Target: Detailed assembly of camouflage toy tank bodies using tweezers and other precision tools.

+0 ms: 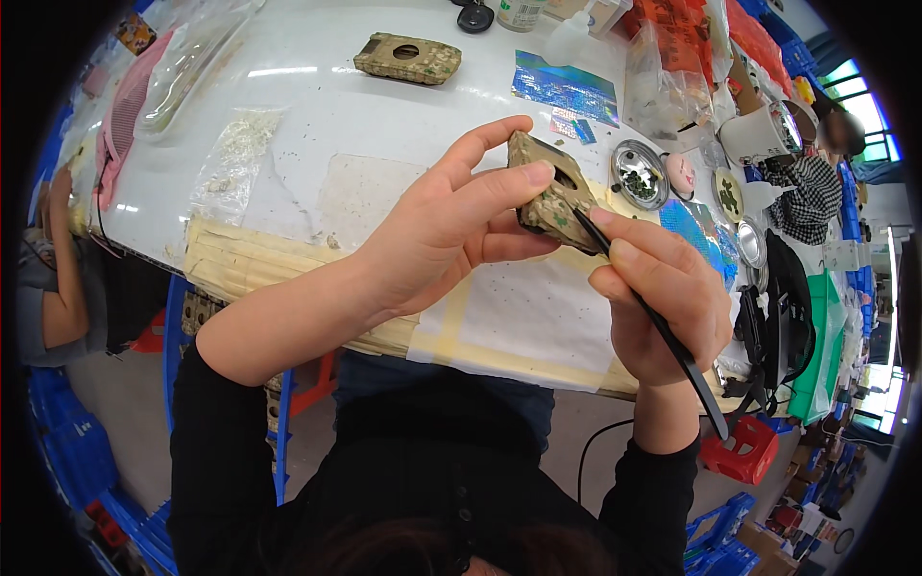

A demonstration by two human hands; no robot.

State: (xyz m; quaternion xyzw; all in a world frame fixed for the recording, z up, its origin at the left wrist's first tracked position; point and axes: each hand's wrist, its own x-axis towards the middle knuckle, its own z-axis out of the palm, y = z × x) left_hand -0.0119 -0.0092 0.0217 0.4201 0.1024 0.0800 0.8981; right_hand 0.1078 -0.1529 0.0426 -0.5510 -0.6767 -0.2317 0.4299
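My left hand (427, 221) grips a small camouflage-coloured toy tank hull (549, 213) with a round opening in its top, thumb on the upper face and fingers round the far side and underneath. Tilted in the air, the hull hangs above the table's front part. Black tweezers (688, 370) are pinched in my right hand (672, 293), their tips at the hull's near right surface. Whether the tips hold anything is too small to tell. Farther off on the table lies another camouflage hull (408, 60), also with a round opening.
A round metal dish (615, 182) with small dark green pieces stands right of my hands. Shiny blue sheets (565, 88) lie behind it. White paper (519, 317) covers the near edge. A clear bag (235, 158) lies left. Other people sit at the left (62, 278) and far right (809, 197).
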